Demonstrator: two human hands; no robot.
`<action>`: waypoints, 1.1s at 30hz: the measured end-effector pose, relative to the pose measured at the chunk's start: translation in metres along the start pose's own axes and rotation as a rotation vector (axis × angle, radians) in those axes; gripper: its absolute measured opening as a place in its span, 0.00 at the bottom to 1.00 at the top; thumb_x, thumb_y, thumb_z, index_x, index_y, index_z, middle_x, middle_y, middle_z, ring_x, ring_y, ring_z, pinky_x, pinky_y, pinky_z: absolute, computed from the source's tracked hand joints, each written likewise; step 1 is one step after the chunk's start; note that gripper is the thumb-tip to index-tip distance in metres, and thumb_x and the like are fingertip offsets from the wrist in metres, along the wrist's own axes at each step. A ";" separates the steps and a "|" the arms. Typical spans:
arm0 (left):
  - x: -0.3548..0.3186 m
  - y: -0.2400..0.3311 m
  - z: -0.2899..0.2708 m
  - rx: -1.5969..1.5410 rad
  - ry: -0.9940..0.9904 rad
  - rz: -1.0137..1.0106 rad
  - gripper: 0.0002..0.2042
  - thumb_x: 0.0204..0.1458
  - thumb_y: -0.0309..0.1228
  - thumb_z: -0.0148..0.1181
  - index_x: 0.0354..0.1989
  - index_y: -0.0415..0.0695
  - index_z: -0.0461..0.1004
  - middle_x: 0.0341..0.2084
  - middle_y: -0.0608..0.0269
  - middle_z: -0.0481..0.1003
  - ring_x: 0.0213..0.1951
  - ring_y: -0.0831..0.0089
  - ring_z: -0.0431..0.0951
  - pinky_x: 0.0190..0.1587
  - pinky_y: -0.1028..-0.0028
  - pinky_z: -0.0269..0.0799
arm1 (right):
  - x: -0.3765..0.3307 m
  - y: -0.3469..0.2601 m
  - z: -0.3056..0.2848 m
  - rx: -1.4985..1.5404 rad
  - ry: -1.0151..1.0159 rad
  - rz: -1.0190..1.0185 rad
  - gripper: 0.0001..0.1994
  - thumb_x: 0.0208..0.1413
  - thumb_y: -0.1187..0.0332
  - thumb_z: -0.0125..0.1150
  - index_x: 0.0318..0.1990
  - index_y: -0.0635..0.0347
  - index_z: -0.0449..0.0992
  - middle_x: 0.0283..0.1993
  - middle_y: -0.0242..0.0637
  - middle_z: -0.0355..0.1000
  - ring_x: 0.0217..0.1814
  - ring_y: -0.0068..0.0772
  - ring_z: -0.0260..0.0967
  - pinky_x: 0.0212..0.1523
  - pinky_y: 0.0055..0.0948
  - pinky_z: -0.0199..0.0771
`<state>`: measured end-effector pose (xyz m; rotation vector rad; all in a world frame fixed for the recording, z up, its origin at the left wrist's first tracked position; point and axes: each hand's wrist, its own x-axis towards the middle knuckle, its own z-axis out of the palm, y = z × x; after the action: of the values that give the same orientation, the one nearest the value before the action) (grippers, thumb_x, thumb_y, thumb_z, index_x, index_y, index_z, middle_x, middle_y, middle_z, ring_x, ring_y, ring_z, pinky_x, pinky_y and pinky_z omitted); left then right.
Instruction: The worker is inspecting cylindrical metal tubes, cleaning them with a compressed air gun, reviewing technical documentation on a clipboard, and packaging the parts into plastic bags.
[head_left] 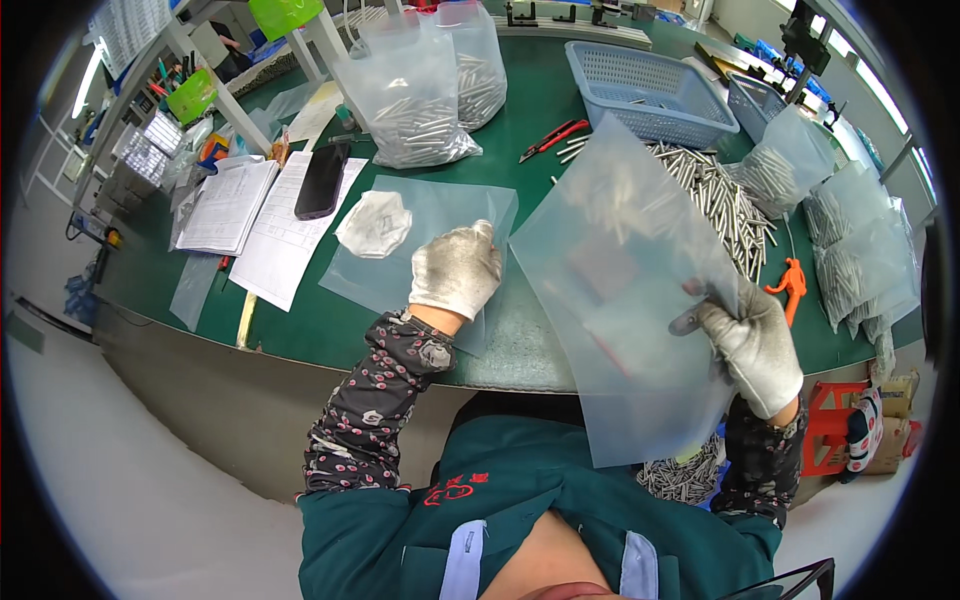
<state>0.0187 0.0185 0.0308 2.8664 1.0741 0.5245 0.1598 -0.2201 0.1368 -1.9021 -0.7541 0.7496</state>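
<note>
My right hand [755,350], in a whitish work glove with grey fingertips, holds up a large translucent plastic bag [625,300] by its right side. The bag is spread flat and hangs past the table's front edge. A second flat plastic bag [370,265] lies on the green table, with a crumpled white piece [375,224] on it, perhaps cloth or a glove. Over that bag's right part rests my left hand [456,268], gloved too, its fingers curled closed. What they hold, if anything, is hidden. Behind the raised bag spreads a heap of metal pins [715,195].
Filled pin bags stand at the back [415,115] and right [850,240]. A blue basket [650,100] sits far right of centre, near red-handled pliers [553,140]. An orange air gun [790,285] lies right; papers [285,235] and a phone [322,181] left.
</note>
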 end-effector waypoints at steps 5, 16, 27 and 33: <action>0.003 0.001 0.007 -0.051 -0.063 -0.018 0.07 0.45 0.34 0.51 0.29 0.45 0.69 0.24 0.56 0.74 0.28 0.55 0.76 0.30 0.61 0.71 | -0.003 0.001 -0.006 0.028 0.003 0.049 0.14 0.51 0.71 0.48 0.45 0.66 0.70 0.27 0.35 0.74 0.13 0.12 0.57 0.13 0.14 0.57; 0.002 0.004 -0.005 -0.149 -0.081 -0.009 0.08 0.46 0.34 0.51 0.31 0.43 0.69 0.26 0.54 0.75 0.31 0.56 0.76 0.34 0.62 0.72 | 0.006 0.001 0.004 -0.059 -0.060 0.015 0.14 0.52 0.70 0.48 0.44 0.66 0.70 0.26 0.34 0.74 0.14 0.13 0.58 0.14 0.15 0.60; 0.007 0.000 -0.012 0.007 -0.108 0.122 0.07 0.42 0.32 0.54 0.28 0.45 0.69 0.24 0.56 0.74 0.30 0.58 0.75 0.32 0.62 0.71 | 0.006 -0.014 0.008 -0.072 -0.125 -0.003 0.14 0.52 0.69 0.49 0.46 0.65 0.70 0.28 0.34 0.74 0.15 0.14 0.61 0.15 0.16 0.63; 0.006 0.007 -0.013 -0.038 -0.059 0.111 0.06 0.41 0.31 0.53 0.28 0.45 0.70 0.24 0.57 0.75 0.30 0.58 0.76 0.31 0.62 0.71 | 0.015 -0.012 0.021 0.000 -0.215 0.028 0.15 0.52 0.68 0.50 0.46 0.65 0.70 0.28 0.35 0.74 0.15 0.15 0.61 0.14 0.16 0.62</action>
<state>0.0234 0.0155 0.0463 2.9010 0.8916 0.4568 0.1506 -0.1929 0.1370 -1.8543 -0.8609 0.9826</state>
